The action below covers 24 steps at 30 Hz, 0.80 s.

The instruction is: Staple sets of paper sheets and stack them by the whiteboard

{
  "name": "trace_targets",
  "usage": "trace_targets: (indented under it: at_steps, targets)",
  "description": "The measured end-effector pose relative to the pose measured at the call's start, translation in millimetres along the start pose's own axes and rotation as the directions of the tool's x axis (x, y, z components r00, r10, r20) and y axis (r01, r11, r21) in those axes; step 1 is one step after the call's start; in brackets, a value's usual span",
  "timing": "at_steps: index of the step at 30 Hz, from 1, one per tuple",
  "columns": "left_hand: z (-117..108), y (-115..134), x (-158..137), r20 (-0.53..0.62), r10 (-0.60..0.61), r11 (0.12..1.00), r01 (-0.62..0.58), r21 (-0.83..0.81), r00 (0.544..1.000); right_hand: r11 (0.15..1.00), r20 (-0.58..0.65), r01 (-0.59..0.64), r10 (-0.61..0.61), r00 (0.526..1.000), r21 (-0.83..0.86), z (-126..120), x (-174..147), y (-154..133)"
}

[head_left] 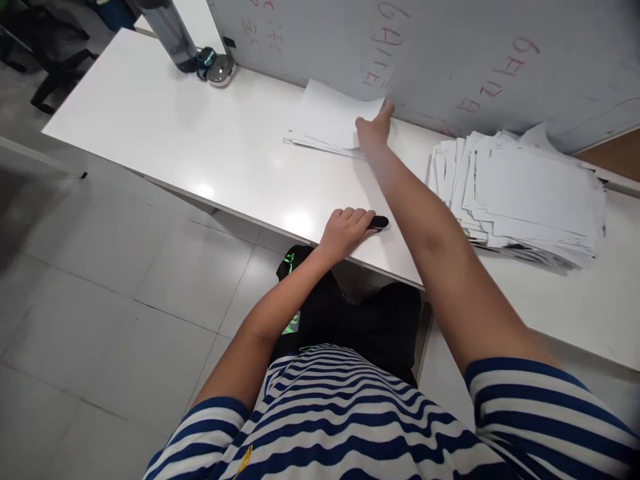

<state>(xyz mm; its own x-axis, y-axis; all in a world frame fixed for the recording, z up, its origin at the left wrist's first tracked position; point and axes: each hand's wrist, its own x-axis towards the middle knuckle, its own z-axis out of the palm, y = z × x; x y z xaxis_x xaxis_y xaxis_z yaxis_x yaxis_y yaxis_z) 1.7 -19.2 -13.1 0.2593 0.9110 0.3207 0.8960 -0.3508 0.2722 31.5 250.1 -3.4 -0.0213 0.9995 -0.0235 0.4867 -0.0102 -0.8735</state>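
Observation:
My left hand [347, 233] is closed around a black stapler [379, 223] near the table's front edge. Most of the stapler is hidden under the fingers; only its rounded dark end sticks out to the right. Farther back, my right hand [376, 128] grips a thin set of white paper sheets [330, 119] at their right edge, thumb on top and fingers at the far corner. These sheets lie on the table against the whiteboard, their near edges slightly uneven.
A tall, loose pile of papers [535, 193] stands on the white table [165, 127] to the right. At the back left are a grey bottle [173, 33] and a small rounded case [221, 71]. The whiteboard [320, 40] with red writing borders the table's back.

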Motion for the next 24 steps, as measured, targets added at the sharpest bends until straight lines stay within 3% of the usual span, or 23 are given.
trace_targets:
  at_steps: [3, 6, 9, 11, 16, 20, 24]
  targets:
    - [-1, 0, 0, -0.006, -0.012, 0.999, 0.011, -0.033, 1.000, 0.980, -0.201, 0.082, -0.117, 0.973, -0.179, -2, -17, 8]
    - [-2, -1, 0, -0.030, -0.014, 0.999, 0.013, -0.036, 0.999, 0.914, -0.109, 0.231, -0.281, 0.953, -0.332, -28, -55, 9]
    - [-1, -3, 0, -0.035, -0.011, 0.999, 0.010, -0.035, 0.999, 0.823, 0.000, 0.295, -0.338, 0.941, -0.485, -85, -100, 12]
    - [0, -5, 1, -0.039, -0.014, 0.999, 0.012, -0.031, 0.999, 0.773, -0.013, 0.236, -0.301, 0.954, -0.590, -135, -125, 22]
    - [-1, -8, 2, -0.039, -0.039, 0.999, 0.039, 0.001, 0.998, 0.703, -0.286, -0.117, -0.128, 0.950, -0.702, -239, -150, 71]
    - [-4, -8, 4, -0.032, -0.076, 0.996, 0.077, 0.048, 0.997, 0.726, -0.262, -0.221, 0.058, 0.963, -0.651, -271, -153, 103]
    - [-7, -8, 5, -0.008, -0.101, 0.993, 0.101, 0.053, 0.995, 0.747, -0.236, -0.206, 0.067, 0.969, -0.633, -274, -158, 109]
